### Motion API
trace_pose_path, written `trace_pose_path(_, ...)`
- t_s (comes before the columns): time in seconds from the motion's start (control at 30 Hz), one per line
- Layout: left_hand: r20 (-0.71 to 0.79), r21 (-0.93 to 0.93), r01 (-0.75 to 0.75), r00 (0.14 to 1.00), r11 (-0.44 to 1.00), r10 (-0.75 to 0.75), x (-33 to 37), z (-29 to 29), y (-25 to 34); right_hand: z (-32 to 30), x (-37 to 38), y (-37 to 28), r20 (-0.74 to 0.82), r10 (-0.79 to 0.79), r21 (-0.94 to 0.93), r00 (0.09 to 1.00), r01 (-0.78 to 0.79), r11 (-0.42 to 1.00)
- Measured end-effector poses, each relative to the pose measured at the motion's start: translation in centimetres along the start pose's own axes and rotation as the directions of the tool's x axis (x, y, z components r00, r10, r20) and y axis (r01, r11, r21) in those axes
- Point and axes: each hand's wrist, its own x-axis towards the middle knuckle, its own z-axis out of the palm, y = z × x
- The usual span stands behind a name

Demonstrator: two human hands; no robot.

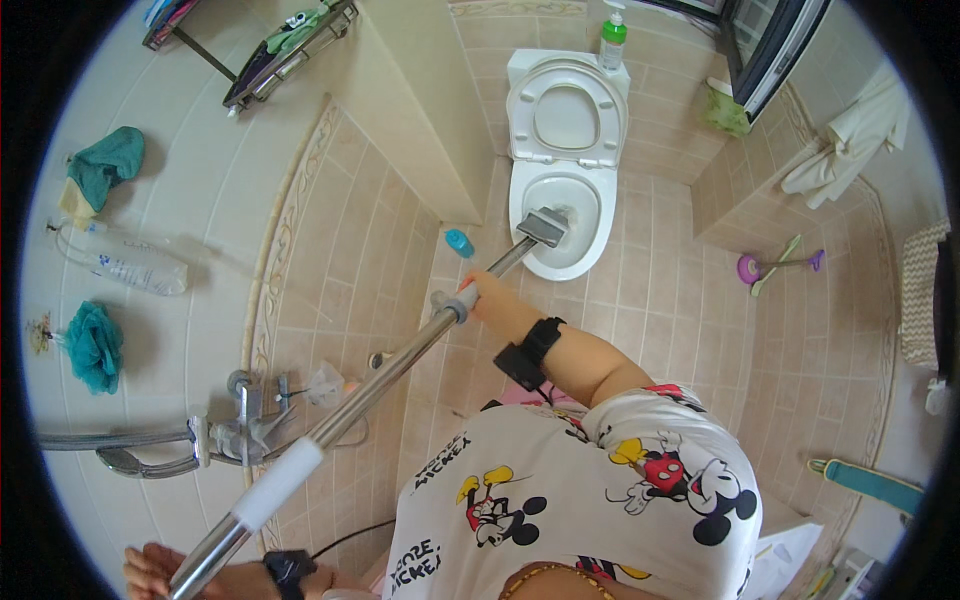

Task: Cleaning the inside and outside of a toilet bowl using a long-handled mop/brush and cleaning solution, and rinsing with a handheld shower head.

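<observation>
A long-handled mop (375, 385) slants across the view from the lower left toward the toilet. Its metal pole has a white sleeve and a grey collar. The grey, flat mop head (543, 227) is over the open bowl of the white toilet (530, 262), whose seat and lid are raised. My right hand (478, 291) is closed round the pole just beyond the collar. At the lower left, my left hand (155, 570) has its fingers curled by the pole's near end, partly hidden behind it. Black bands sit on both wrists.
A blue bottle (459, 243) is on the floor left of the toilet. A green pump bottle (613, 42) stands on the tank. Shower taps (245, 425) jut from the left wall below a teal bath puff (94, 346). Purple-handled brushes (775, 266) hang on the right wall.
</observation>
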Motion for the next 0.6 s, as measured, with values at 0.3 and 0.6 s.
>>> trace_pose_path(0.3,-0.142,-0.011,0.057,0.988,0.998,-0.057,-0.7,9.8,-2.6,2.8,-2.8,-8.6,0.172,0.389,0.979,0.905,-0.201,0.034)
trace_pose_path(0.6,-0.073,0.012,-0.036,0.997,0.999,0.037,0.5,8.5,-1.0,1.0,4.7,1.0,-0.038,0.422,0.988,0.906,-0.030,0.154)
